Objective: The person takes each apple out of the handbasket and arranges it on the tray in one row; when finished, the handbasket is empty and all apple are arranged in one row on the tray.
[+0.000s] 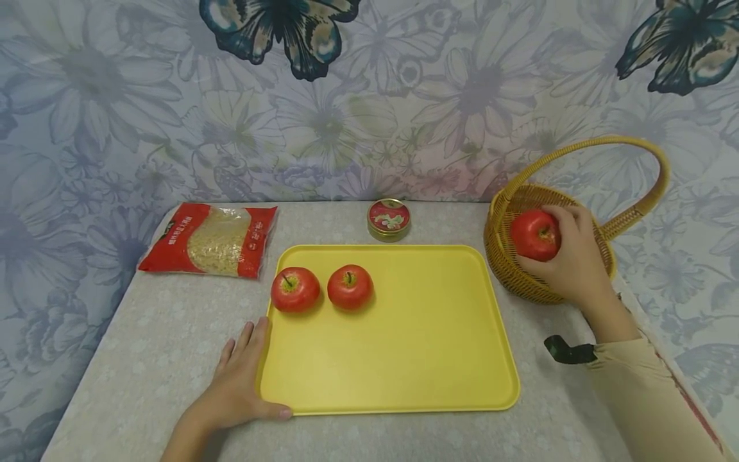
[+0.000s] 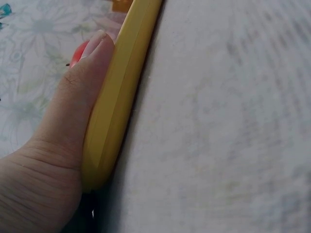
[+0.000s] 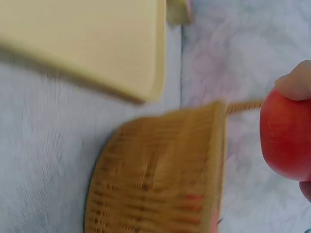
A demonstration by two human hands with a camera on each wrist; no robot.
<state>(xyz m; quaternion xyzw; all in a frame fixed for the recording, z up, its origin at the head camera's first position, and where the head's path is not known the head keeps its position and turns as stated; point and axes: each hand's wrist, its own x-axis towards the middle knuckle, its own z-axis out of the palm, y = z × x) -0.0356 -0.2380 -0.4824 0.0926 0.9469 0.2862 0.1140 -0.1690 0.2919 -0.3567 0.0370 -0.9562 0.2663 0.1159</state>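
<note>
My right hand (image 1: 573,256) grips a red apple (image 1: 535,235) over the mouth of the wicker basket (image 1: 522,281). In the right wrist view the held apple (image 3: 289,136) shows above the basket's rim, and red glints through the weave. Two more red apples, one (image 1: 295,290) at the left edge and one (image 1: 350,287) just right of it, sit at the far left corner of the yellow tray (image 1: 416,340). My left hand (image 1: 237,385) lies at the tray's near left corner, fingers straight along its left side. Its thumb (image 2: 77,92) rests against the tray's near edge.
A red bag of pale grain or pasta (image 1: 213,240) lies at the back left of the table. Behind the tray stands a small round tin (image 1: 389,219) with a red lid. The basket's tall handle (image 1: 623,142) arches up toward the patterned wall.
</note>
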